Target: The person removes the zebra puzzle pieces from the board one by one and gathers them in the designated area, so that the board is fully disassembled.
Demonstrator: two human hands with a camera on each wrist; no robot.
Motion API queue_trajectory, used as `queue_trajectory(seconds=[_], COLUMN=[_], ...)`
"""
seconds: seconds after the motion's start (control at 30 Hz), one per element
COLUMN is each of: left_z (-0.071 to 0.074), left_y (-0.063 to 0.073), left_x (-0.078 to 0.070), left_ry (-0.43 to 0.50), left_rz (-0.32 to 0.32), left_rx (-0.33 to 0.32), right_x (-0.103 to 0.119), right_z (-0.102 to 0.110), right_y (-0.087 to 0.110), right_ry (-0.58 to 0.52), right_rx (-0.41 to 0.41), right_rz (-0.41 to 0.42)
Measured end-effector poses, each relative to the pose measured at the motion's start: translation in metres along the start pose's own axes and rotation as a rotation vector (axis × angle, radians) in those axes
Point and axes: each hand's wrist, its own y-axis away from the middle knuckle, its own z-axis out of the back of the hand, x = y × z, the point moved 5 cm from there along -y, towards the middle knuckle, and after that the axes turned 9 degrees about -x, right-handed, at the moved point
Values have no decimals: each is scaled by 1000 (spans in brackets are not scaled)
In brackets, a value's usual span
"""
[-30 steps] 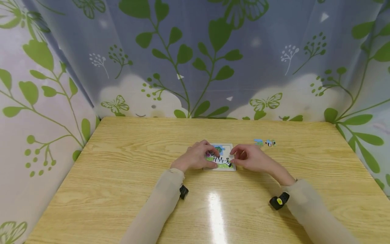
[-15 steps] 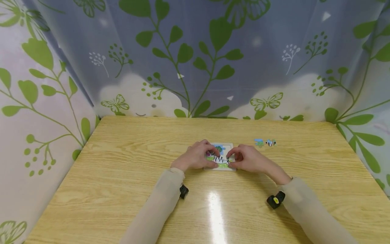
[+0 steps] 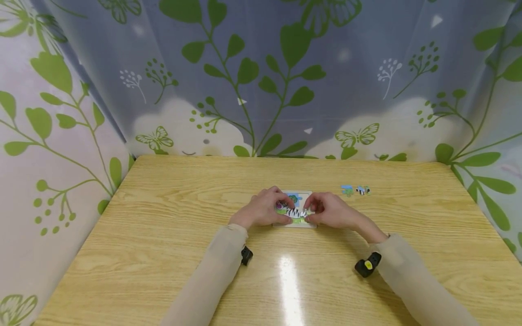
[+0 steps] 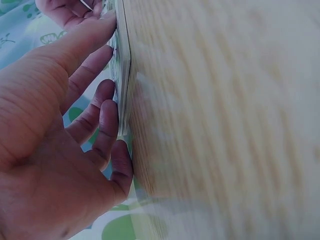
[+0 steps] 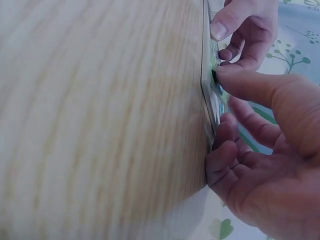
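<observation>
A small jigsaw puzzle board [image 3: 297, 226] lies flat on the table, with a striped zebra [image 3: 292, 213] and a blue tree piece [image 3: 293, 198] showing in it. From the left, my left hand [image 3: 261, 208] rests on the board, thumb and fingertips touching the pieces and edge. My right hand [image 3: 332, 210] pinches a puzzle piece [image 5: 215, 76] between thumb and fingers, low over the board's right side. That piece is mostly hidden; its dark and green edge shows in the right wrist view. In the left wrist view the left fingers [image 4: 107, 120] lie along the board's side.
Loose puzzle pieces lie on the table [image 3: 163, 217] behind my right hand: a blue-green one [image 3: 347, 190] and a striped, multicoloured cluster [image 3: 362, 190]. A leaf-patterned curtain [image 3: 261, 81] stands around the table's back and sides. Black cameras are strapped to both wrists.
My right hand has moved left onto the board with the puzzle piece, then shifted only slightly. The left hand has stayed in place.
</observation>
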Motion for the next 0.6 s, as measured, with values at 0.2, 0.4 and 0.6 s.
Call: queue_trajectory(seconds=[0.2, 0.4, 0.6], left_z=[-1, 0, 0], left_y=[-1, -1, 0], left_x=[1, 0, -1], left_ry=[-10, -11, -18], left_rz=[4, 10, 10], left_rx=[-2, 2, 6], right_x=[-1, 0, -4], right_z=[0, 1, 7], right_y=[3, 6, 7], right_ry=[-97, -151, -164], right_rx=[-1, -17, -66], right_rz=[-4, 4, -23])
